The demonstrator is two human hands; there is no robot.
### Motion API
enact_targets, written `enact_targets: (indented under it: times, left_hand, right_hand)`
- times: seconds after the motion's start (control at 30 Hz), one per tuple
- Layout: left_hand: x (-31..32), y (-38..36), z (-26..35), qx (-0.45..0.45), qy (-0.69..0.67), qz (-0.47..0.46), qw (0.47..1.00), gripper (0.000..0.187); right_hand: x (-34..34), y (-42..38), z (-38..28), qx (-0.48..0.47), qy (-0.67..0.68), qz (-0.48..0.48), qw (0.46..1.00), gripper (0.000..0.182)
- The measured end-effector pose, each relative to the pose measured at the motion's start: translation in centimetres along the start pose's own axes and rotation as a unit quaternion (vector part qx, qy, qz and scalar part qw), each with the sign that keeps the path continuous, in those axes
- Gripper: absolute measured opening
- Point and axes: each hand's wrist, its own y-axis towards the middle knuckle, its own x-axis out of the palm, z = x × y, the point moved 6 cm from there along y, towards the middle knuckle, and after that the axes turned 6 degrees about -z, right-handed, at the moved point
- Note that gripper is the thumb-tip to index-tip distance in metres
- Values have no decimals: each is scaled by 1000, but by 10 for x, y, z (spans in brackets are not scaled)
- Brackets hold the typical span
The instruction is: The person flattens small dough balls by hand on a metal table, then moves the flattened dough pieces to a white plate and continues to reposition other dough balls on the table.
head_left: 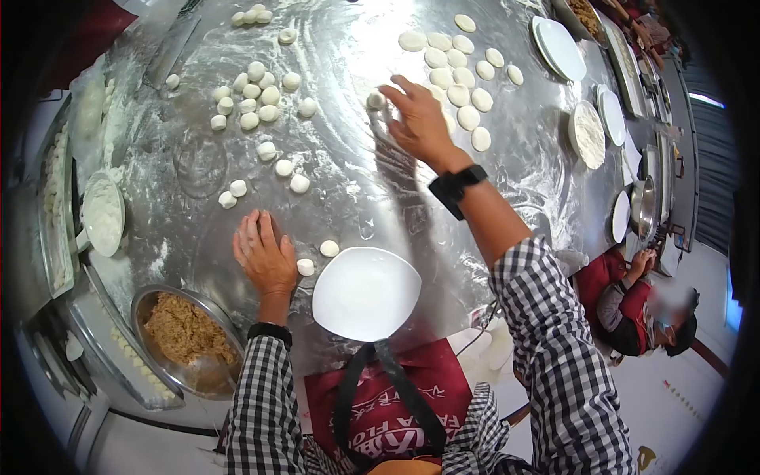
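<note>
My right hand [418,120] reaches over the steel table with its fingers apart, the tips close beside a single dough ball [376,100]. Just right of it lie several flattened dough discs [458,95] in a loose cluster. My left hand [267,257] rests on the tabletop, fingers stretched out. Two dough balls [305,267] sit to its right, one close to the hand. A white square plate [366,293] stands at the near edge in front of my apron. Farther up on the left, several round dough balls [269,95] are grouped.
A metal bowl of brown filling [186,336] stands at lower left. Bowls of flour are at left [104,214] and right [589,134]. White plates [560,49] line the right side. A cleaver-like blade [170,49] lies at upper left. Another person [633,301] is at the right.
</note>
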Motion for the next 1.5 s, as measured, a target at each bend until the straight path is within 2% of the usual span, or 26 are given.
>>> enact_targets:
  times: [0.07, 0.1, 0.2, 0.23, 0.27, 0.3, 0.33, 0.37, 0.47, 0.6, 0.67, 0.7, 0.8, 1.03, 1.23, 1.33, 1.43, 1.5]
  left_hand:
    - [3, 1, -1, -6, 5, -7, 1000, 57]
    - [3, 0, -3, -9, 7, -12, 1000, 59]
    - [3, 0, -2, -9, 0, -8, 1000, 59]
    - [3, 0, -1, -9, 0, -7, 1000, 59]
    - [2, -1, -2, -8, 1, -6, 1000, 59]
    - [2, -1, -2, -6, 2, -5, 1000, 59]
    - [1, -1, -2, -4, 1, 1, 1000, 58]
    - [0, -1, -1, -1, -1, 7, 1000, 57]
    - [2, -1, -1, 2, 0, 15, 1000, 56]
    - [4, -1, -1, 4, 3, 21, 1000, 55]
    - [4, -1, -1, 5, 7, 20, 1000, 55]
    - [4, -1, -1, 6, 8, 19, 1000, 55]
    - [2, -1, 1, 13, 12, 32, 999, 53]
    - [2, 0, 2, 17, 16, 33, 999, 51]
    - [4, -2, -1, 16, 21, 26, 999, 56]
    - [2, -1, 0, 15, 17, 23, 999, 54]
    - [0, 0, 2, 13, 8, 22, 1000, 51]
    - [0, 0, 2, 6, 5, 13, 1000, 51]
  right_hand:
    - [26, 15, -6, -23, -36, -5, 999, 40]
    - [34, 16, -7, -3, -6, -47, 999, 28]
    - [31, -3, -10, 20, -4, -115, 993, 16]
    - [27, -21, -11, 18, 1, -99, 995, 9]
    - [17, -41, -14, 49, 17, -132, 990, 12]
    - [9, -64, -9, 40, 10, -98, 994, 14]
    - [-3, -88, -1, 79, 6, -81, 994, 20]
    - [-16, -110, 9, 175, 60, -117, 976, 25]
    - [-40, -160, 27, 278, 15, -110, 954, 28]
    - [-40, -193, 31, 355, 211, -39, 910, 29]
    - [-33, -203, 31, 362, 329, 26, 871, 29]
    - [-37, -203, 29, 355, 277, 7, 893, 30]
    - [-52, -197, 14, 229, 56, -24, 971, 32]
    - [-56, -209, 14, 222, 6, -49, 974, 36]
    - [-58, -215, 16, 224, -53, -21, 973, 38]
    - [-62, -214, 12, 222, -52, -34, 973, 38]
    - [-64, -200, 14, 215, 6, 24, 976, 37]
    - [-52, -183, 21, 230, -25, -13, 973, 35]
